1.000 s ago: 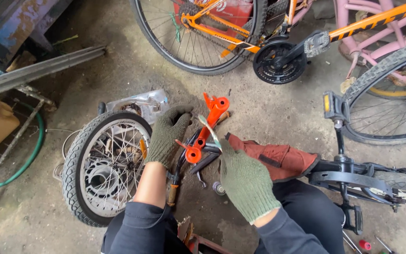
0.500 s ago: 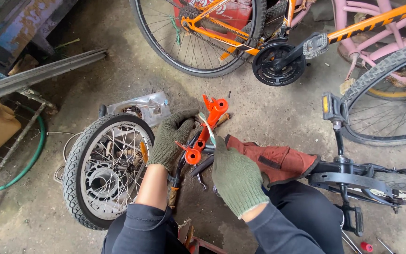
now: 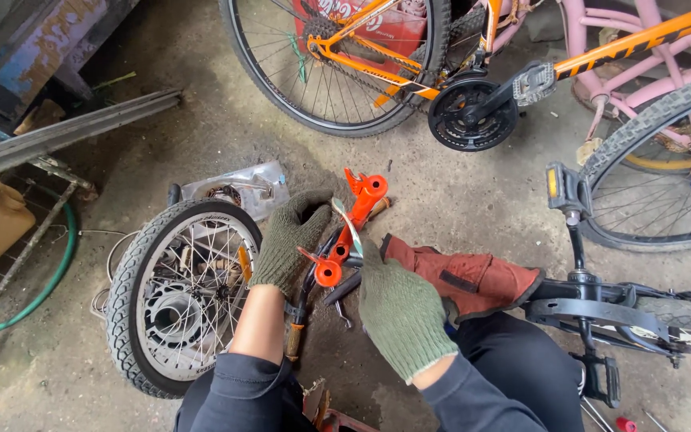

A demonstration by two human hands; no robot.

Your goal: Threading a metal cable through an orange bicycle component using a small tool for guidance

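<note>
Crouching over the concrete floor (image 3: 457, 192), the person works with both hands in knitted green gloves on an orange bicycle part (image 3: 351, 228), a painted metal bracket or small fork with round ends, that lies slantwise just ahead of the knees. The right hand (image 3: 403, 314), nearest the camera, hangs over the lower end of the part with its fingers curled loosely downward; whether its grip is closed on anything cannot be told, since the palm side is hidden. The left hand (image 3: 289, 240) lies a little farther out, its fingers bent around the dark rods and the orange part's lower portion, so its grip looks closed on that part. The piece appears stiff and fairly light for steel, with glossy paint that could slip in a bare palm; the rough gloves should hold it well. The narrow middle between the two round ends seems the surest place to take it, clear of the thin prongs. A tool with an orange handle (image 3: 294, 340) lies below the left wrist, and a reddish-brown leather glove (image 3: 473, 276) rests beside the right hand. To the left a small spoked wheel (image 3: 177, 296) lies flat, touching a clear plastic bag (image 3: 241, 188). Farther off stand an orange bicycle (image 3: 409, 60), a pink frame (image 3: 641, 84) and a black pedal (image 3: 563, 188).
</note>
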